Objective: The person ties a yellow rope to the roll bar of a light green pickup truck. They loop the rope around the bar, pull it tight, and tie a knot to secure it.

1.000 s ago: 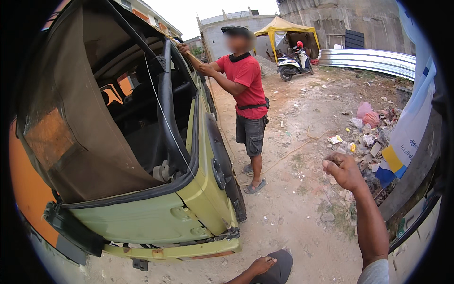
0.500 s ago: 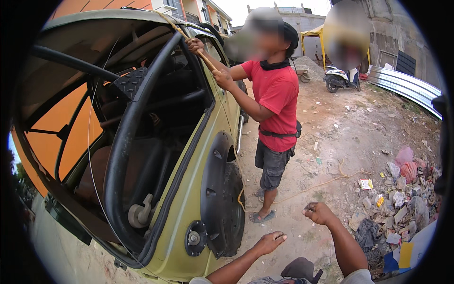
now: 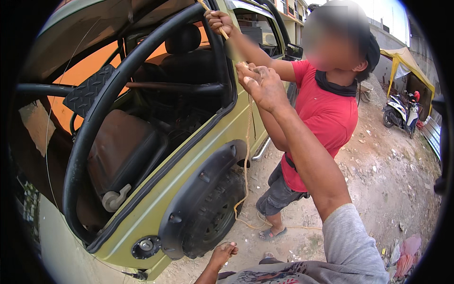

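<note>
My right hand [image 3: 270, 90] is raised at the end of my outstretched arm, against the hands of a co-worker in a red shirt [image 3: 328, 120]. Its thumb and bent fingers look apart, with no rope plainly between them; part of the grip area is hidden. The co-worker's upper hand [image 3: 219, 23] is closed round a yellowish rope [image 3: 248, 128], and the lower hand [image 3: 245, 72] is closed near it. From there the rope hangs beside the green vehicle [image 3: 189, 161] to the ground. Low down by the rear wheel, my left hand [image 3: 224, 253] is loosely closed, with nothing seen in it.
A black roll bar [image 3: 111, 90] curves over the vehicle's open rear, with a brown seat [image 3: 120, 146] inside. A thin wire [image 3: 47, 156] hangs at the left. Rope lies on the dirt near the co-worker's feet. Farther off stand a scooter [image 3: 402, 111] and a yellow canopy [image 3: 406, 64].
My right hand has gone up and forward to the co-worker's hands. The vehicle and co-worker now appear closer. My left hand has stayed low and its fingers are more curled.
</note>
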Action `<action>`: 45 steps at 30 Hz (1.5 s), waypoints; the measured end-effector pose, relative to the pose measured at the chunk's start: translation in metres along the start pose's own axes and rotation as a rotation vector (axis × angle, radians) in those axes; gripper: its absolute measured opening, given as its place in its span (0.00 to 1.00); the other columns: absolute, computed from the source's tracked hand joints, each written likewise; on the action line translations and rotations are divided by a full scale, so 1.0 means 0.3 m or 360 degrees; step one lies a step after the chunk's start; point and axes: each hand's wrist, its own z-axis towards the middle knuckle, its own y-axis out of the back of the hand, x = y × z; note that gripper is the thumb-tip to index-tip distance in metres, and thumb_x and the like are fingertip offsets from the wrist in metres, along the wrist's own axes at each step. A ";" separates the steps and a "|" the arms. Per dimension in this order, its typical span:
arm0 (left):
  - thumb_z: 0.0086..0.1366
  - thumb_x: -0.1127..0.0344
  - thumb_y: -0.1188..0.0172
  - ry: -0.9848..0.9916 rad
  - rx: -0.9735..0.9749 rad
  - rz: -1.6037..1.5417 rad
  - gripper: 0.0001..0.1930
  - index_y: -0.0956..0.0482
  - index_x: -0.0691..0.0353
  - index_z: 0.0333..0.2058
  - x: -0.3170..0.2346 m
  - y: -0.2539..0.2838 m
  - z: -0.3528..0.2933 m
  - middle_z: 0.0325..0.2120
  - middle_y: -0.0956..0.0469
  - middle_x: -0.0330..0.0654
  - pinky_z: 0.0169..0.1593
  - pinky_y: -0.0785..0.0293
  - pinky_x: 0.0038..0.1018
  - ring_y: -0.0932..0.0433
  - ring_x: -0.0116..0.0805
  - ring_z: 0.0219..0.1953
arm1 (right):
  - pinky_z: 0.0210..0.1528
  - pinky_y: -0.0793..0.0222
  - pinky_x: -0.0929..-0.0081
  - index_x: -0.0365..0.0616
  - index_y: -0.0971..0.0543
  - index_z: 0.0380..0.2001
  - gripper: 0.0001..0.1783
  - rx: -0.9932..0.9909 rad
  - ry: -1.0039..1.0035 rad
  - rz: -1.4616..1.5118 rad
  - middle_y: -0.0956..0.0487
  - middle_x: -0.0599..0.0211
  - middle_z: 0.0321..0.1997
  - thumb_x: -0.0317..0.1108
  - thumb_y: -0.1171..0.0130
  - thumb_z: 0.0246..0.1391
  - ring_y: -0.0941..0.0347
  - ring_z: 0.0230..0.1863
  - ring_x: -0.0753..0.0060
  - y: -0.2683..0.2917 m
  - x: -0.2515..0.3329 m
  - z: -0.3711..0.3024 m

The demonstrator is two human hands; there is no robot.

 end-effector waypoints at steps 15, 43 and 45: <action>0.70 0.48 0.44 -0.0081 -0.0761 -0.0189 0.24 0.20 0.67 0.44 -0.239 0.023 0.120 0.34 0.16 0.42 0.40 0.28 0.24 0.20 0.27 0.34 | 0.55 0.29 0.60 0.47 0.19 0.49 0.22 0.0492 -0.0498 0.0039 0.20 0.55 0.52 0.48 0.45 0.59 0.23 0.54 0.54 -0.326 -0.122 0.455; 0.73 0.44 0.51 -0.1586 -0.1042 -0.0134 0.27 0.24 0.65 0.52 -1.669 0.008 0.188 0.45 0.19 0.43 0.51 0.30 0.27 0.22 0.31 0.48 | 0.40 0.33 0.65 0.34 0.25 0.34 0.15 0.0552 -0.0202 0.1386 0.26 0.60 0.25 0.39 0.44 0.57 0.31 0.31 0.68 -0.349 -0.051 0.488; 0.72 0.43 0.50 -0.1790 -0.1204 0.0082 0.28 0.23 0.65 0.51 -1.844 -0.028 0.191 0.45 0.19 0.43 0.52 0.31 0.29 0.23 0.31 0.50 | 0.33 0.35 0.70 0.37 0.26 0.33 0.13 0.0608 -0.0197 0.1514 0.29 0.67 0.23 0.38 0.44 0.57 0.34 0.26 0.73 -0.329 -0.093 0.499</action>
